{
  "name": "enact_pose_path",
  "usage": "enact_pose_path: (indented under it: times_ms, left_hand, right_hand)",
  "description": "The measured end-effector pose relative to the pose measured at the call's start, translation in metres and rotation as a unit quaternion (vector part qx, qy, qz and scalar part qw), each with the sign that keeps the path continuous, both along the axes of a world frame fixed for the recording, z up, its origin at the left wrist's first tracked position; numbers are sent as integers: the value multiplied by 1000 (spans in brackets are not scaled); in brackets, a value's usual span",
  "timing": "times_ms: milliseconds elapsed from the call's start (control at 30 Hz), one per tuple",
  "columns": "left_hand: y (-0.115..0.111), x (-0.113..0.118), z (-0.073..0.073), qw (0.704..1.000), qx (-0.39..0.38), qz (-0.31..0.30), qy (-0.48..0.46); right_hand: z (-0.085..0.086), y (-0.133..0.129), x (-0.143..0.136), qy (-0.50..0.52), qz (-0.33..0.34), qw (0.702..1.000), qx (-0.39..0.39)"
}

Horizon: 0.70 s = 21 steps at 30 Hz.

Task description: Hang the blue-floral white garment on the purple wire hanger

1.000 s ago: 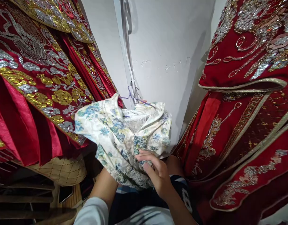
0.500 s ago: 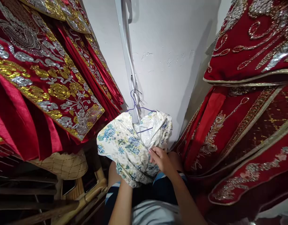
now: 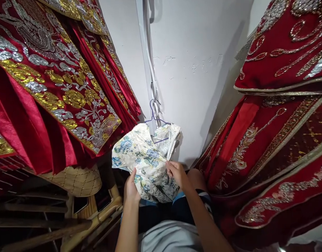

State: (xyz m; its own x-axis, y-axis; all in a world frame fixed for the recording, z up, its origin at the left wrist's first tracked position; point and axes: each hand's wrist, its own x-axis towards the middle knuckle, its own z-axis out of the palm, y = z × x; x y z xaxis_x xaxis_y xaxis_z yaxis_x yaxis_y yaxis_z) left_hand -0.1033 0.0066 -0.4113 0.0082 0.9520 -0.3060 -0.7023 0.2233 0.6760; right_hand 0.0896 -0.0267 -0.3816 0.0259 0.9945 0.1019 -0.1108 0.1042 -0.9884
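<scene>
- The floral garment (image 3: pixel 147 159) hangs in the middle of the scene, on a purple hanger (image 3: pixel 152 117), and its near end is above the person's lap.
- Its length runs from the far side, where the hanger is, to the near side; the neck opening looks to the far side and becomes narrow toward the right hand (image 3: pixel 178 174).
- The right hand is the nearer one to this opening: its fingertips are pressed together on the cloth, at the near end of the opening.
- From the right hand, the greater part of the garment lies to the left and to the far left.
- The left hand (image 3: pixel 131 187) is at the near left border, below the sleeve; its thumb lies on top of the cloth and its fingers are hidden behind, so it seems clamped on this border.
- From the left hand, the garment lies to the right and to the far side.
- The two hands are apart, with a part of the cloth between them.
- Red embroidered clothing stands at both sides, the left costume (image 3: pixel 79 94) and the right costume (image 3: pixel 242 150), and neither hand touches it.
</scene>
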Motion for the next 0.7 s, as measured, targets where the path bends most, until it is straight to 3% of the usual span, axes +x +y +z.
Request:
enact_pose_path:
  times_ms: [100,167,200,267,333,400,467,600,700]
  left_hand:
    - [6,4,-6,983,-9,172,64]
    - [4,9,-11,936,36,316,151]
    - [1,13,-14,912,76,349,201]
    - [-9,24,-18,882,169,318,303]
    - [-17,38,-18,868,240,206,382]
    - [-21,52,-16,863,271,97,415]
    - [-20,62,-13,868,280,37,409]
    - [-11,64,-9,841,315,16,439]
    - [-7,58,-11,814,331,12,478]
  right_hand:
    - [0,-9,2,2,-12,1000,-17]
    - [-1,-12,0,-3,0,1000,-25]
    - [-1,-12,-2,-7,8,1000,-28]
    - [-2,-10,-8,-18,21,999,-37]
    - [-1,-6,-16,-29,42,997,-56]
    - [3,-1,-21,-43,78,993,-80]
    - [10,6,-22,-57,106,988,-98]
    - [36,29,-7,-62,111,985,-114]
    - [70,54,5,-26,89,990,-106]
